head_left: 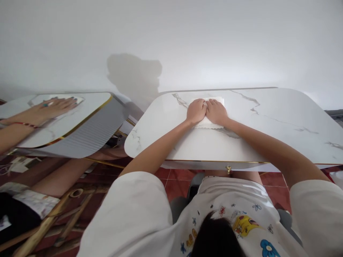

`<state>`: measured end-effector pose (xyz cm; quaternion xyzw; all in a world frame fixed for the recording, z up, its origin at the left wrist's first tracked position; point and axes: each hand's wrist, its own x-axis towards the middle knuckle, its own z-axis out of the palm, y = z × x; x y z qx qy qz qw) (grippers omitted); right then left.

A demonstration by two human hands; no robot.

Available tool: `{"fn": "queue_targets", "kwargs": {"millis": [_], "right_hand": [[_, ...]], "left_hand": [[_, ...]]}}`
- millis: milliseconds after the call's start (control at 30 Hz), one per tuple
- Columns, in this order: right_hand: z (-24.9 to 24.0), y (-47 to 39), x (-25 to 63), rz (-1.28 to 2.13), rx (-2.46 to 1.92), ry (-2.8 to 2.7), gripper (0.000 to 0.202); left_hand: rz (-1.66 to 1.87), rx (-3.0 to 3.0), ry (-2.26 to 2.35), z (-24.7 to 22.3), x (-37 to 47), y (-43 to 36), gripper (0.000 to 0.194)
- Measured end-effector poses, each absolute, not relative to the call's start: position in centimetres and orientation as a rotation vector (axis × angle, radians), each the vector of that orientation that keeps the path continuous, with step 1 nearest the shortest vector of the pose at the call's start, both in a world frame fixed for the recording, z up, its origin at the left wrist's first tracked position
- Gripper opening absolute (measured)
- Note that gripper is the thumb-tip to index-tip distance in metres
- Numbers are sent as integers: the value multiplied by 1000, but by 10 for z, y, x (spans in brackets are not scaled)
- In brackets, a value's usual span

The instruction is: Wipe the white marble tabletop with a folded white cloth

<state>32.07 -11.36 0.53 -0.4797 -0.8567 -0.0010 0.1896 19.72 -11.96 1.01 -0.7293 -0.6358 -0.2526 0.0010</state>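
Head view: my left hand [196, 110] and right hand [217, 113] sit side by side, touching, backs up, on a white tissue [209, 124]. Fingers partly bent; can't tell whether either hand pinches the tissue or just rests on it, fingertips are hard to make out. Tissue lies on the white table [278, 139], left of its middle, edges showing behind and in front of my hands. Grey-brown veins in the tabletop, gold knob [228, 169] on the front below. White wall [214, 43] behind, head-shaped shadow [134, 73] on it. To my left, a separate table [92, 107]: another person's hand [55, 107] lies on it, red bracelet [25, 124] at the wrist. Red tile floor [178, 184] underneath.
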Motion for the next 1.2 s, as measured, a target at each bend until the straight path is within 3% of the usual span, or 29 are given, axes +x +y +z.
{"fn": "queue_targets", "kwargs": {"millis": [333, 567, 900, 1200], "right_hand": [[6, -212, 325, 38, -1309, -2455, 49], [4, -241, 341, 49, -1262, -2442, 49], [3, -243, 404, 26, -1349, -2420, 52], [4, -166, 397, -20, -1265, -2446, 43]], "left_hand": [[-709, -2334, -1956, 19, 200, -231, 23], [-710, -2260, -2020, 18, 218, -262, 21], [-640, -2393, -1883, 19, 276, -255, 21], [-663, -2343, -1941, 17, 272, -181, 26]]}}
